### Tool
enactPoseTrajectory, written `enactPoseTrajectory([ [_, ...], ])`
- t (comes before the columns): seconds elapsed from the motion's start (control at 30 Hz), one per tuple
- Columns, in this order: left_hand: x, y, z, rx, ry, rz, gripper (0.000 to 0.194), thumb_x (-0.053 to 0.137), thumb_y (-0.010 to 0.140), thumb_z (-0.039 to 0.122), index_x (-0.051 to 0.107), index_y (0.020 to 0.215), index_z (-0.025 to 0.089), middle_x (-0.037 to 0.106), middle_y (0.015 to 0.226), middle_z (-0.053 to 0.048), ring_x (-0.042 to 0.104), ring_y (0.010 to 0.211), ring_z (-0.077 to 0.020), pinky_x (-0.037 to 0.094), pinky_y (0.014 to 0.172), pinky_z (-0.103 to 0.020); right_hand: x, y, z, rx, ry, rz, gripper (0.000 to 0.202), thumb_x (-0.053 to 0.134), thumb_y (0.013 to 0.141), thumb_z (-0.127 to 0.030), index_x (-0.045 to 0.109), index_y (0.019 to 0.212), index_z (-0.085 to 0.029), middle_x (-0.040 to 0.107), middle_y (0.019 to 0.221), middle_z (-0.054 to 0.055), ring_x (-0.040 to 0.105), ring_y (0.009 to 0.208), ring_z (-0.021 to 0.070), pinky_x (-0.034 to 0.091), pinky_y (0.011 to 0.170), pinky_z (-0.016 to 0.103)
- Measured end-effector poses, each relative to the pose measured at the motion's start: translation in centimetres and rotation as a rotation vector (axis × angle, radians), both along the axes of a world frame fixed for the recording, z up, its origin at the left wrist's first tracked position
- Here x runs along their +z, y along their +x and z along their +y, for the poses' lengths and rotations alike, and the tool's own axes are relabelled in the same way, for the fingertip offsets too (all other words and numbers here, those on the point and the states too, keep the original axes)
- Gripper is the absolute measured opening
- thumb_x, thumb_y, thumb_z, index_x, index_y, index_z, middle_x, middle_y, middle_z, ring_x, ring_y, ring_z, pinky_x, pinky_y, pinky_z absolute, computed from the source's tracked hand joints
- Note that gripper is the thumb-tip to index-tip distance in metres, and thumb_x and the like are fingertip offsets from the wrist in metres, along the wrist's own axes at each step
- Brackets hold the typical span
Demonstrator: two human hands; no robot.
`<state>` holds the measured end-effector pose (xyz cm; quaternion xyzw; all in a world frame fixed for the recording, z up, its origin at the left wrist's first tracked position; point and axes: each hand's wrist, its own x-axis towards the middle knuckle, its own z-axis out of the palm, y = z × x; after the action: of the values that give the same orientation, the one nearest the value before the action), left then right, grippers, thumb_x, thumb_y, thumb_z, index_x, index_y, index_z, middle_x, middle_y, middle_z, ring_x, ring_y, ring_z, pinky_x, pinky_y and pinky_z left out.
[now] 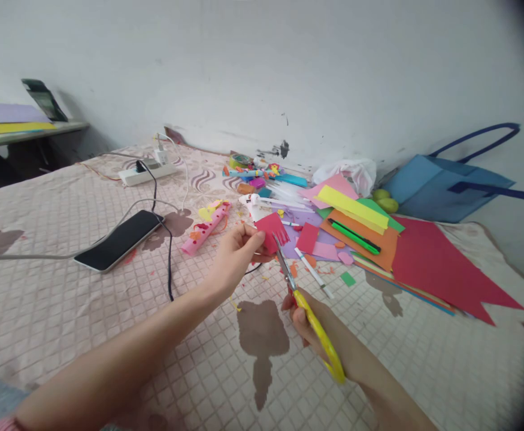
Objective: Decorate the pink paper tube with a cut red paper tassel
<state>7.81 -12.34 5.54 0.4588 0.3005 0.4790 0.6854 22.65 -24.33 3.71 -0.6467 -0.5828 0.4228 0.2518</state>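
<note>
Between the thumb and fingers of my left hand (240, 254) is a small piece of red paper (269, 230), its right side slit into a fringe of narrow strips. My right hand (312, 320) grips a pair of scissors (318, 335) with yellow handles. The blades point up and away, their tips at the fringed side of the paper. Another red paper piece (308, 238) lies on the table just beyond the blades. Close by, a white pen-like stick (314, 273) rests on the cloth. Some fingers of my right hand are hidden behind the handles.
A phone (120, 240) with cables and a power strip (148, 173) lie left. A decorated pink paper roll (206, 228) is left of my hands. Coloured sheets, a green cutter (355, 237) and large red paper (441, 263) lie right, near a blue bag (441, 185). Scraps litter the patterned cloth (208, 371).
</note>
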Motion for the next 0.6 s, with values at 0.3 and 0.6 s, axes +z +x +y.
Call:
enactPoseTrajectory([
  [0.3, 0.16, -0.10, 0.02, 0.006, 0.006, 0.005, 0.020, 0.064, 0.077, 0.030, 0.050, 0.072, 0.016, 0.063, 0.068, 0.001, 0.062, 0.063, -0.0112, 0.057, 0.064, -0.029, -0.40, -0.36, 0.37, -0.061, 0.003, 0.068, 0.060, 0.036, 0.071, -0.082, 0.037, 0.070, -0.022, 0.037, 0.058, -0.006, 0.033, 0.044, 0.0078, 0.033, 0.036, 0.020],
  [0.6, 0.44, -0.12, -0.06, -0.008, 0.007, 0.019, 0.020, 0.062, 0.079, 0.029, 0.049, 0.073, 0.016, 0.061, 0.066, 0.001, 0.061, 0.060, -0.0110, 0.057, 0.063, -0.029, 0.17, -0.16, 0.06, 0.031, 0.093, 0.019, 0.056, 0.027, 0.082, -0.073, 0.047, 0.083, -0.021, 0.045, 0.064, -0.002, 0.043, 0.055, 0.0126, 0.039, 0.048, 0.025],
])
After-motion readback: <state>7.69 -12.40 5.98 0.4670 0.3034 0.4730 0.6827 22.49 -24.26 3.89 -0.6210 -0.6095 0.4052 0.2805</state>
